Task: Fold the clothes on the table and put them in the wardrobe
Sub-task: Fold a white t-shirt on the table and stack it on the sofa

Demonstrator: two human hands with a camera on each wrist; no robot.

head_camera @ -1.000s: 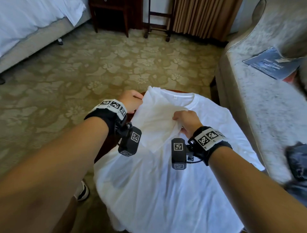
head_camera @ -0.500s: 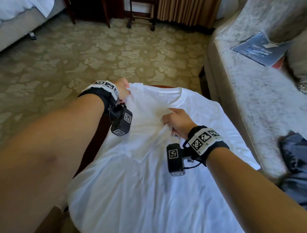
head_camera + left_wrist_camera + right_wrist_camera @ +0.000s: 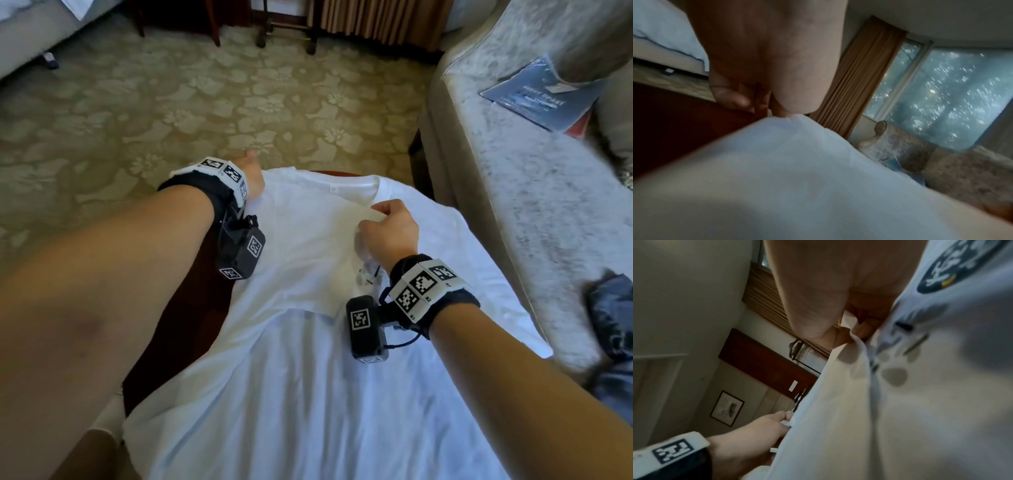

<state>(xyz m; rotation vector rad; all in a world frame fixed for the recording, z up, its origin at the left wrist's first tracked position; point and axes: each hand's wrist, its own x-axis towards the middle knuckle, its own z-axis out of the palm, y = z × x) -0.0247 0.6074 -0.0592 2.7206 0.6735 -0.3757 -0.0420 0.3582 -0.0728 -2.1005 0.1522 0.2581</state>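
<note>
A white T-shirt [image 3: 308, 377] lies spread over a dark wooden table [image 3: 191, 325], collar at the far end, with its left sleeve folded across the chest. My left hand [image 3: 253, 174] pinches the shirt's far left shoulder corner; the left wrist view shows its fingertips [image 3: 781, 112] closed on the cloth [image 3: 797, 162]. My right hand [image 3: 387, 226] pinches the edge of the folded sleeve just below the collar. In the right wrist view, the fabric [image 3: 879, 402] bunches between its thumb and fingers, with a dark printed graphic [image 3: 953, 267] beside it.
A grey upholstered sofa [image 3: 513, 171] runs along the right of the table, with a blue booklet [image 3: 537, 96] and a dark blue garment [image 3: 613, 329] on it. Patterned carpet [image 3: 205, 102] lies beyond, a bed [image 3: 30, 31] at far left, wooden furniture legs and curtains at the back.
Both hands have carried the folded sleeve toward the collar: the left hand now sits at the far shoulder corner, the right hand higher near the neckline. The head view has tilted closer.
</note>
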